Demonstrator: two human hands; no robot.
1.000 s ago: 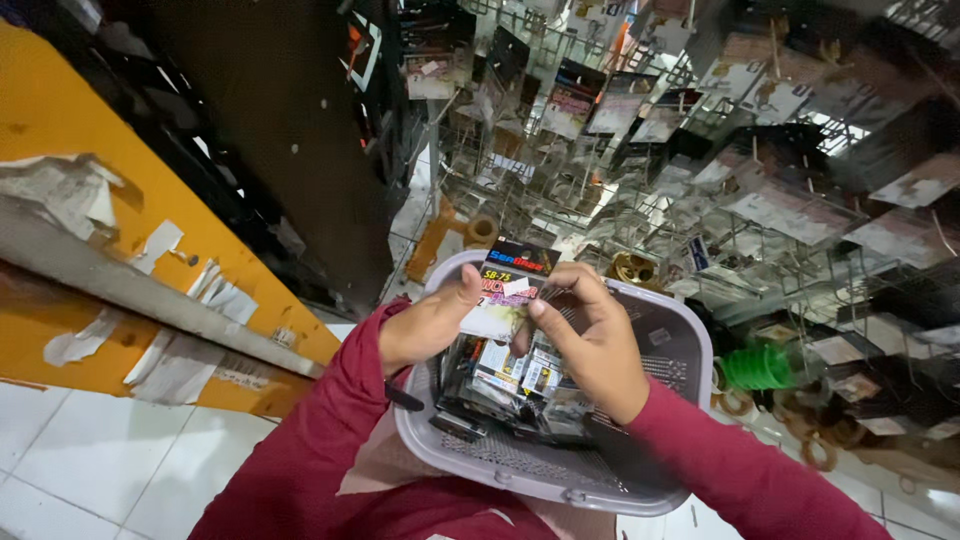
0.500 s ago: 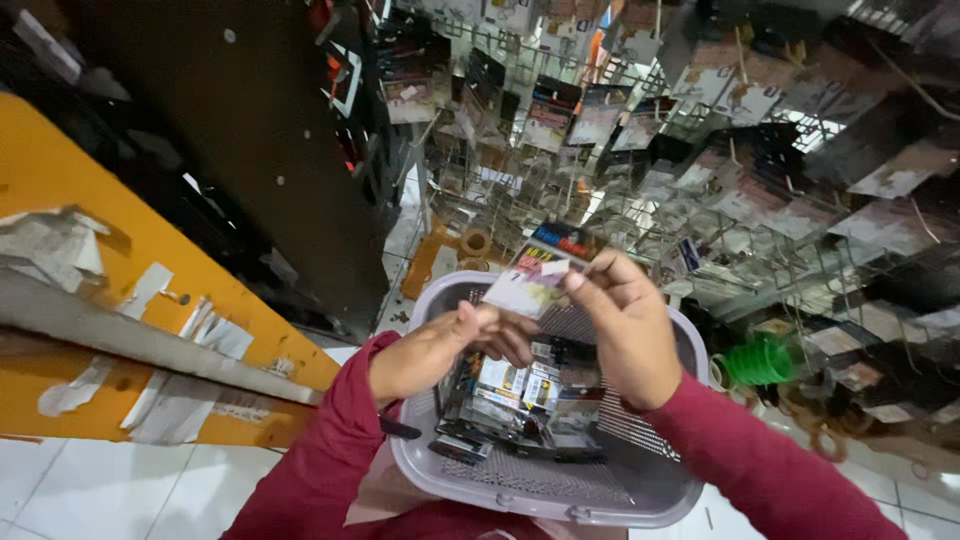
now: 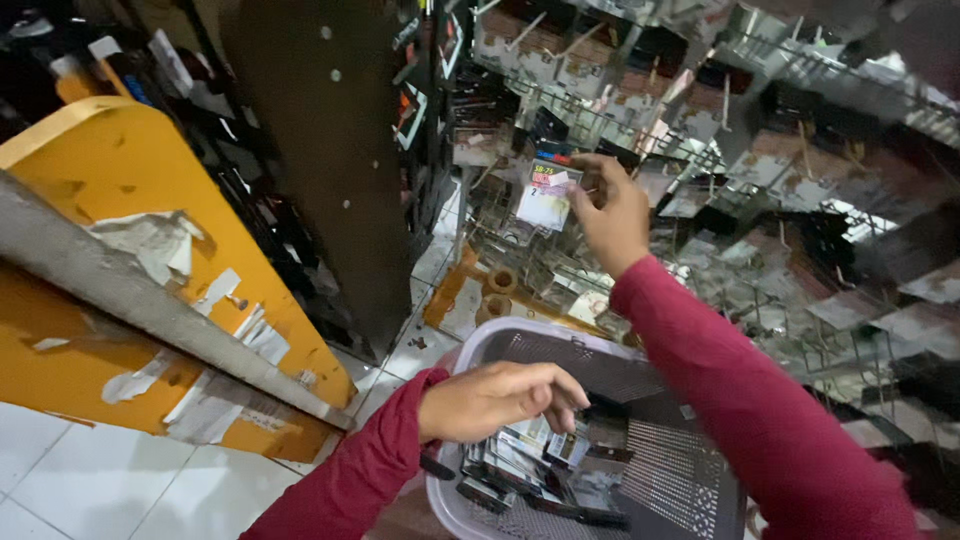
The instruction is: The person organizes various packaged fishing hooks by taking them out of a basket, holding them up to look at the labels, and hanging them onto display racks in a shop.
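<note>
In the head view, I am holding one small carded packet pinched in my right hand, raised against the wire display rack; it looks not yet hung on a hook. My left hand is resting, fingers curled, on the pile of packets in the grey basket, so I judge many are left to place. I cannot tell whether that hand is gripping one. The hook itself is lost in clutter, and the basket is cut off below.
</note>
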